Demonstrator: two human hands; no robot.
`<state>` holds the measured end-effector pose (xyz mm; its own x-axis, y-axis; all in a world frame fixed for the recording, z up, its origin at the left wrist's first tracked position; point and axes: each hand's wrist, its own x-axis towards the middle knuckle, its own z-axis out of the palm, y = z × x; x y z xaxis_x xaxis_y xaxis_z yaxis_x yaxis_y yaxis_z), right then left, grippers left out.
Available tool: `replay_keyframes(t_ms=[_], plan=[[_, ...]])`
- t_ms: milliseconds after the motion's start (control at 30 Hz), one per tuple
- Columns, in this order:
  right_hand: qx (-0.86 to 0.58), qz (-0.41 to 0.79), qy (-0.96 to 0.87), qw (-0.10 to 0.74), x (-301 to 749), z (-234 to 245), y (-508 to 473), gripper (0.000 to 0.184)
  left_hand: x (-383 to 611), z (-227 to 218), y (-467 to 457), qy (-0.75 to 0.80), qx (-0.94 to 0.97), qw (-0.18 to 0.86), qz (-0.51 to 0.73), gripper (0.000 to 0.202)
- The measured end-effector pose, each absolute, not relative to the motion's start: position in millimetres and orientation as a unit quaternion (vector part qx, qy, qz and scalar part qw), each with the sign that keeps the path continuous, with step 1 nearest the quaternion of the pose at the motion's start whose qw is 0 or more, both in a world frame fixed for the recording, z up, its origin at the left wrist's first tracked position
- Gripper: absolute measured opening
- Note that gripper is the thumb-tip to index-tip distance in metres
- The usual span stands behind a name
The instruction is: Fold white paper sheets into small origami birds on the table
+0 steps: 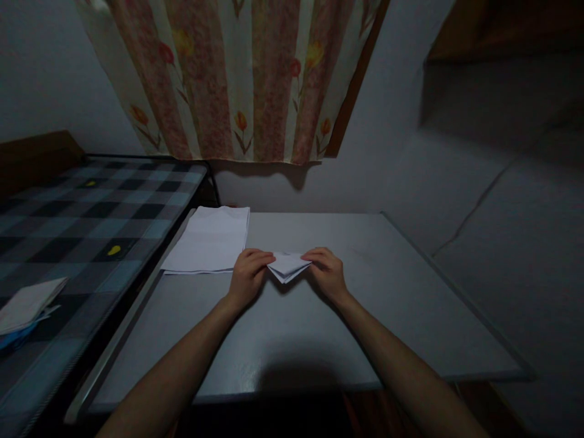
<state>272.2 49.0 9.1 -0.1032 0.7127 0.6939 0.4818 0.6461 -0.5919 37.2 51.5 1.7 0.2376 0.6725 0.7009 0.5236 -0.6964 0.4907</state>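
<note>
Clearly pinching the folded paper by its side corners, with the left hand on one and the right hand on the other, fingers narrow around the edges. Held over the table, near the stack of sheets; cannot tell whether touching it. Could skew or spring open, given layers gaping at the near point, from uneven pull or a loosened pinch. No sure container to make out; on the bed, only an unclear blue item.
</note>
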Motion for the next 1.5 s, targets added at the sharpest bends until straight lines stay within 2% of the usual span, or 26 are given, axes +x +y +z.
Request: replay_keyframes(t_ms=[67,167,333,433,633,800,1000,1167,1300,1400,1500], plan=[[-0.41,0.062,-0.737,0.535,276.0,11.4,48.9,0.022,36.7,2.1,50.6,0.365,0.795,0.015,0.484,0.02],[-0.43,0.022,-0.773,0.466,283.0,8.9,51.6,0.024,35.3,-1.5,52.7,0.364,0.832,-0.031,0.417,0.022],[-0.463,0.028,-0.838,0.289,290.5,-2.5,54.5,0.03,35.1,-5.8,54.6,0.364,0.897,0.007,0.25,0.025],[-0.476,0.049,-0.847,0.233,289.2,-3.9,52.3,0.034,37.5,-4.1,52.1,0.355,0.913,0.033,0.199,0.025],[-0.517,0.079,-0.814,0.254,276.7,-1.4,50.4,0.02,46.8,1.3,48.6,0.384,0.904,0.05,0.185,0.026],[-0.472,0.032,-0.847,0.243,263.8,0.1,49.1,0.015,53.3,5.5,48.1,0.396,0.905,0.026,0.153,0.028],[-0.466,-0.051,-0.866,0.175,256.8,3.4,44.8,0.023,54.5,8.4,48.7,0.392,0.911,0.033,0.122,0.031],[-0.484,-0.072,-0.85,0.192,257.6,4.9,43.2,0.032,59.4,10.4,51.1,0.402,0.909,0.048,0.099,0.033],[-0.505,-0.028,-0.833,0.224,259.6,1.0,46.6,0.03,62.7,12.1,52.6,0.404,0.909,0.063,0.084,0.039],[-0.504,0.033,-0.833,0.227,261.1,-3.9,51.1,0.037,61.7,12.1,52.4,0.401,0.91,0.059,0.087,0.031],[-0.487,0.071,-0.851,0.185,262.5,-6.6,54.2,0.049,58.3,11.3,50.8,0.374,0.92,0.052,0.11,0.022]])
